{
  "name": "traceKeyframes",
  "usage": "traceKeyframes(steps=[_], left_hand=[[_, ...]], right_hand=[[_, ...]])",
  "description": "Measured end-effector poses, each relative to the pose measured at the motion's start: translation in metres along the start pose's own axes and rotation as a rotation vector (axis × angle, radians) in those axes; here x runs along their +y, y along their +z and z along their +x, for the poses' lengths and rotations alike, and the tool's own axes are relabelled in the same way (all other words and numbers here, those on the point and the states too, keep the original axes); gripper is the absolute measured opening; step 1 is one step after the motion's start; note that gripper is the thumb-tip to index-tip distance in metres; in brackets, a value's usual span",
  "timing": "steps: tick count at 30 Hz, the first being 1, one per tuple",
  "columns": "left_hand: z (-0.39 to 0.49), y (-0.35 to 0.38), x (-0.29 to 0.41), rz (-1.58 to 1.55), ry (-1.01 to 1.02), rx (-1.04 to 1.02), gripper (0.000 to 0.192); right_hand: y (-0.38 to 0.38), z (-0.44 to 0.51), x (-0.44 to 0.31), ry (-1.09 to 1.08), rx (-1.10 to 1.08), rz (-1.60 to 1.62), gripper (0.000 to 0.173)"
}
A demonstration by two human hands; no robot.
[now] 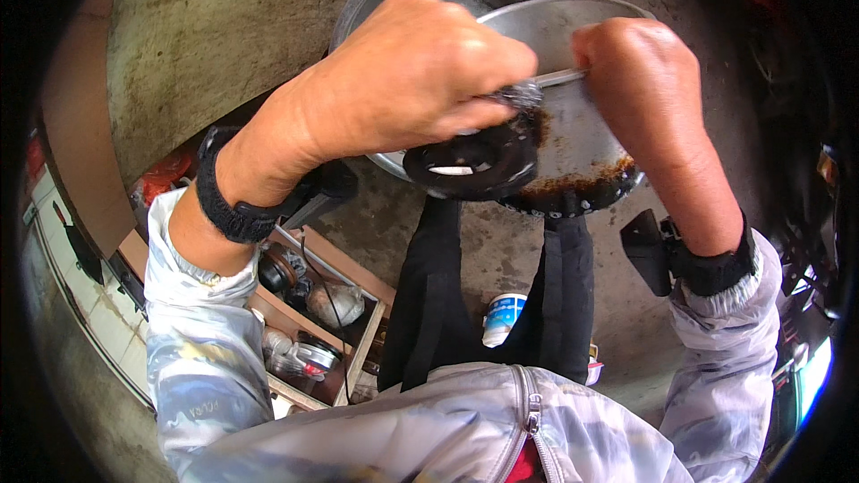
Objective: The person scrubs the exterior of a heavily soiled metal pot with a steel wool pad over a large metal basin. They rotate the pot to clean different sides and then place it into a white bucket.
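My left hand [443, 74] is closed on a dark, shiny scouring pad, seemingly steel wool [522, 94], and presses near a metal pot [574, 137]. Brown and black scorching covers the pot's lower side, and wet suds or drops show along its blackened edge. With curled fingers, my right hand [637, 80] grips the pot near a thin metal bar or rim; the fingers themselves are hidden. A black, wet round patch [470, 171] lies below my left hand; whether it belongs to the pot is unclear. Behind the pot stands a large metal basin [356, 7].
An open drawer or wooden box [372, 329] at left holds wrapped bundles and jars. A blue and white tub [503, 318] sits on the concrete floor [496, 241] between my legs. Further left, a red plastic bag [168, 171] lies by a board.
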State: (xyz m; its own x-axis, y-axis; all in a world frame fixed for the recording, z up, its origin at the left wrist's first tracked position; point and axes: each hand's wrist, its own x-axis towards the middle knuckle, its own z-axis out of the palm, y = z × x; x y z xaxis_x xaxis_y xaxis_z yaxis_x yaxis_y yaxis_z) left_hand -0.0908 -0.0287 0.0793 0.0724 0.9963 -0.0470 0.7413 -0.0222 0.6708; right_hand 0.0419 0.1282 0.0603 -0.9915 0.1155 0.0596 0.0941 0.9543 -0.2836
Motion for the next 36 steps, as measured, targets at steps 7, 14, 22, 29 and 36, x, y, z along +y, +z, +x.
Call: traceKeyframes(steps=[7, 14, 22, 29, 36], left_hand=[[0.002, 0.011, 0.001, -0.001, -0.059, 0.037, 0.021], [-0.014, 0.021, -0.01, -0.109, -0.074, 0.095, 0.023], [-0.017, 0.027, -0.001, -0.102, -0.093, 0.144, 0.029], [-0.027, 0.02, 0.013, -0.26, -0.047, 0.283, 0.034], [-0.048, 0.047, 0.031, -0.392, -0.354, 0.674, 0.02]], right_hand=[[0.004, -0.001, 0.004, -0.009, -0.003, -0.054, 0.001], [-0.008, -0.009, 0.021, 0.032, -0.004, -0.087, 0.004], [-0.014, -0.025, 0.025, 0.171, -0.073, 0.085, 0.009], [-0.008, -0.045, 0.036, 0.23, -0.01, 0.302, 0.017], [0.009, -0.059, 0.041, 0.41, 0.038, 0.547, 0.021]])
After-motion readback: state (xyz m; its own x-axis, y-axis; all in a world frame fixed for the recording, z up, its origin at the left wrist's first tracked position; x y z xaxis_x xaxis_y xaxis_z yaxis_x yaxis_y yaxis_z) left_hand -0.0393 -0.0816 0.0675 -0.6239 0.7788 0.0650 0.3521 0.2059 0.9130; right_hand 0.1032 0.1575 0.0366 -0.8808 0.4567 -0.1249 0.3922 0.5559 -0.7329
